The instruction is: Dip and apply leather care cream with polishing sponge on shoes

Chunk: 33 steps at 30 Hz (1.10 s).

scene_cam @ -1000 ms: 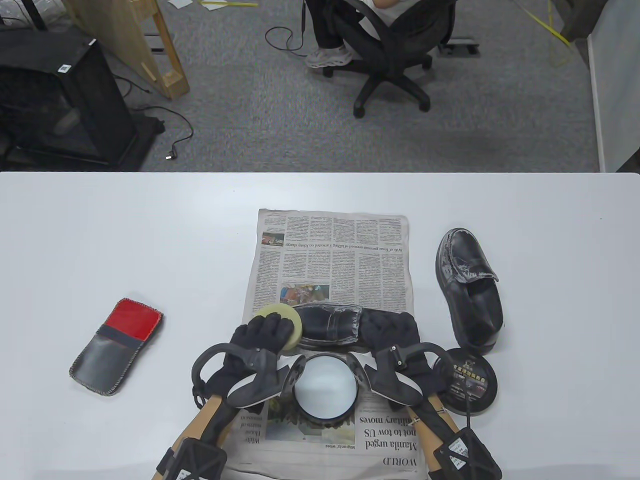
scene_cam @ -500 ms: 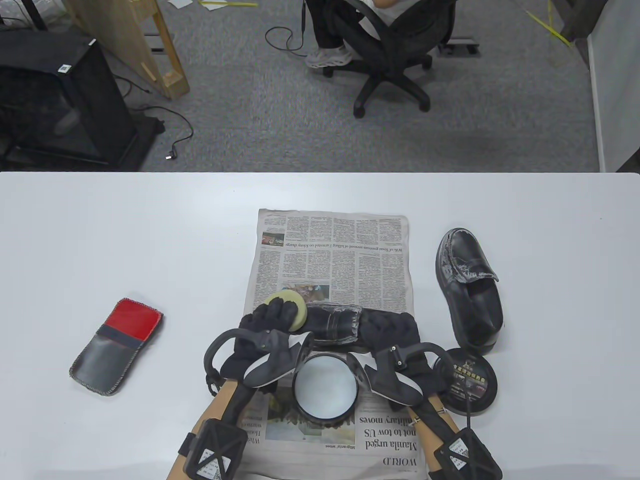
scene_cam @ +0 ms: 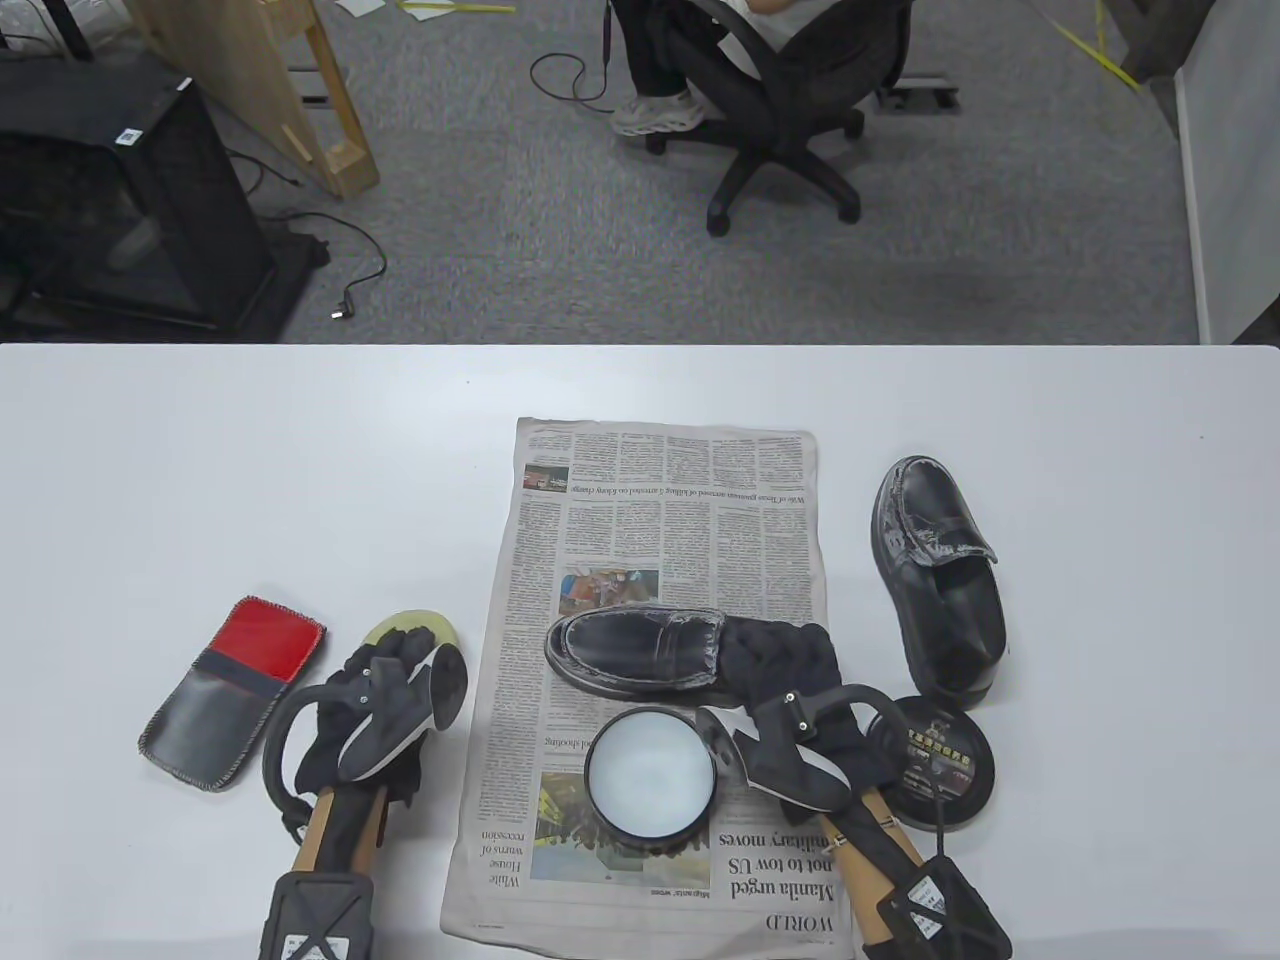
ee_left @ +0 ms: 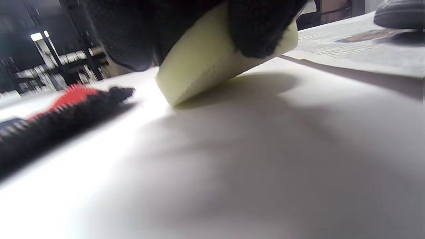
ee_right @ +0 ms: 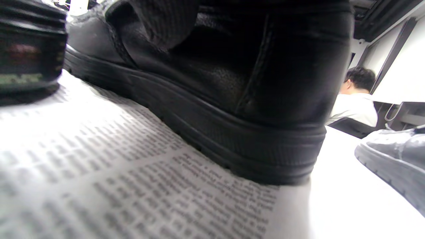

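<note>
The left hand (scene_cam: 375,700) grips the pale yellow polishing sponge (scene_cam: 415,632) in the lower left of the table view, fingers closed over its top; the left wrist view shows the sponge (ee_left: 212,56) tilted, one edge touching the white table (scene_cam: 200,480) and a gloved fingertip (ee_left: 262,30) pressed over its side. It sits on bare table just left of the newspaper (scene_cam: 660,500), near a red and grey pouch (scene_cam: 230,695).

The right hand (scene_cam: 790,665) holds the heel end of the black loafer (scene_cam: 640,650) lying across the newspaper at lower centre, toe pointing to the frame's left; the right wrist view shows gloved fingers (ee_right: 166,20) going down into the shoe's opening. White smears show on the loafer's strap.

Just below the loafer stands the open cream tin (scene_cam: 650,775), its pale cream showing. Its black lid (scene_cam: 935,770) lies at lower right, off the paper. The second loafer (scene_cam: 940,580) rests on the table at right, toe toward the top of the frame.
</note>
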Motion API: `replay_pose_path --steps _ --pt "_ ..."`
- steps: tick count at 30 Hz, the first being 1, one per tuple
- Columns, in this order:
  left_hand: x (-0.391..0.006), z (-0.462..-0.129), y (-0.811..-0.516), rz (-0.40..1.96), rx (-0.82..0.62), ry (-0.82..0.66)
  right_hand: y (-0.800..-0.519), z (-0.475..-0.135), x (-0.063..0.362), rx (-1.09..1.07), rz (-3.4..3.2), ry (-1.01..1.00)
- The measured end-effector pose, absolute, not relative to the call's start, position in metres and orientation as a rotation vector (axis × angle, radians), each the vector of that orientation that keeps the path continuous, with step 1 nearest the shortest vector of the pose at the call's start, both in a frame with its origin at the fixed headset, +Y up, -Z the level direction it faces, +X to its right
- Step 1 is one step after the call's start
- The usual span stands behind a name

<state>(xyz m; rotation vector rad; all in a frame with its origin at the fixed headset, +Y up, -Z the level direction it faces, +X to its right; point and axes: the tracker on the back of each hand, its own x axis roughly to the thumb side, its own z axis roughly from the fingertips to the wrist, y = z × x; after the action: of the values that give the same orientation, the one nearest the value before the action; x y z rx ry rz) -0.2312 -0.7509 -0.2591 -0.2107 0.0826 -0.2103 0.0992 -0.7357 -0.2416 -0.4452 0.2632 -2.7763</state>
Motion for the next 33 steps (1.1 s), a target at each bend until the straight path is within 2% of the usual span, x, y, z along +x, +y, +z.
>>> replay_pose_path --steps 3,6,9,12,14,21,27,31,33 --pt "-0.232 -0.258 -0.748 -0.194 -0.261 0.051 -0.729 -0.239 0.104 -0.458 -2.808 0.271" --pt "-0.234 -0.255 -0.741 -0.116 -0.22 0.028 -0.716 -0.239 0.116 -0.391 -2.795 0.299" --pt "-0.234 -0.251 -0.729 -0.017 -0.128 0.0 -0.71 -0.242 0.136 -0.344 -2.898 0.181" --pt "-0.231 -0.246 -0.719 0.076 -0.046 -0.046 -0.718 -0.251 0.151 -0.269 -2.946 0.017" --pt "-0.228 -0.245 -0.716 0.096 -0.02 -0.071 -0.724 -0.256 0.156 -0.247 -2.948 0.008" --pt "-0.222 -0.243 -0.713 0.048 -0.011 -0.099 -0.722 -0.258 0.153 -0.319 -2.908 0.274" --pt "-0.223 -0.241 -0.708 0.076 0.02 -0.107 -0.688 -0.242 0.15 -0.445 -2.898 0.62" --pt "-0.223 -0.24 -0.707 0.086 0.031 -0.111 -0.659 -0.23 0.163 -0.31 -2.859 0.853" --pt "-0.223 -0.24 -0.707 0.089 0.034 -0.114 -0.644 -0.224 0.184 -0.126 -2.891 0.982"
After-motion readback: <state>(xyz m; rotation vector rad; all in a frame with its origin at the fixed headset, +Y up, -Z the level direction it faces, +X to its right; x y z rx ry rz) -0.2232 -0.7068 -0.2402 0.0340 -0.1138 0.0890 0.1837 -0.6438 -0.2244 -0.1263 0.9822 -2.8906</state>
